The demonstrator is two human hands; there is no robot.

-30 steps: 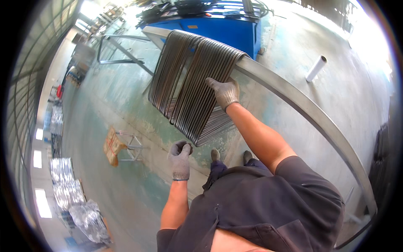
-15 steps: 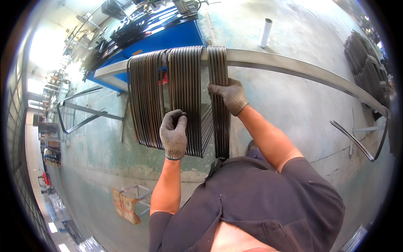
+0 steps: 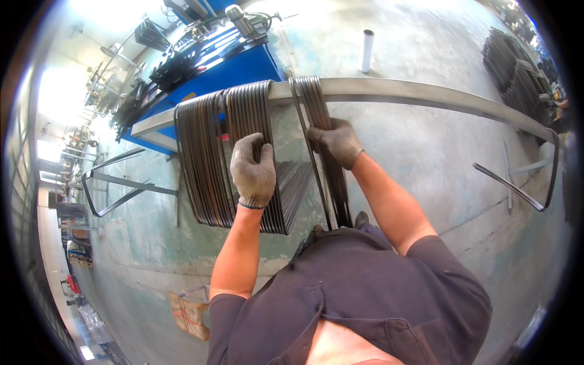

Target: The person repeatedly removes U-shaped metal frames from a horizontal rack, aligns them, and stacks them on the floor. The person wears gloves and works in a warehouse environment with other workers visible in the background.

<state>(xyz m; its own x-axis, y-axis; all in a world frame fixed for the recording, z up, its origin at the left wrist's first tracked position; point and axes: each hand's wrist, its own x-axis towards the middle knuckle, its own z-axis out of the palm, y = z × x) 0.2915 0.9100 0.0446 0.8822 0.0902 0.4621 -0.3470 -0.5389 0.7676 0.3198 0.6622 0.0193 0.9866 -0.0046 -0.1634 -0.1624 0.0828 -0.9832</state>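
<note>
Bent dark metal rods hang in groups over a long grey metal beam (image 3: pixel 413 96). My right hand (image 3: pixel 338 142), in a grey knit glove, grips the right-hand bundle of rods (image 3: pixel 316 100) below the beam, thumb across the front. One or two rods at this bundle's left edge stand apart from the others, with a narrow gap. My left hand (image 3: pixel 253 171), gloved too, is in front of the middle group of rods (image 3: pixel 249 106), fingers half curled and thumb apart, holding nothing that I can see. A wider group of rods (image 3: pixel 201 158) hangs to its left.
Behind the beam's left end stands a blue workbench (image 3: pixel 237 76) loaded with dark metal pieces. A white tube (image 3: pixel 367 52) stands on the floor beyond the beam. Stacked dark frames (image 3: pixel 517 73) are at far right. A wrapped brown package (image 3: pixel 188 316) lies lower left.
The lower part of the right-hand bundle has swung right with my right hand, leaving a gap beside its leftmost rods. My left hand has risen along the middle group. The view has shifted slightly.
</note>
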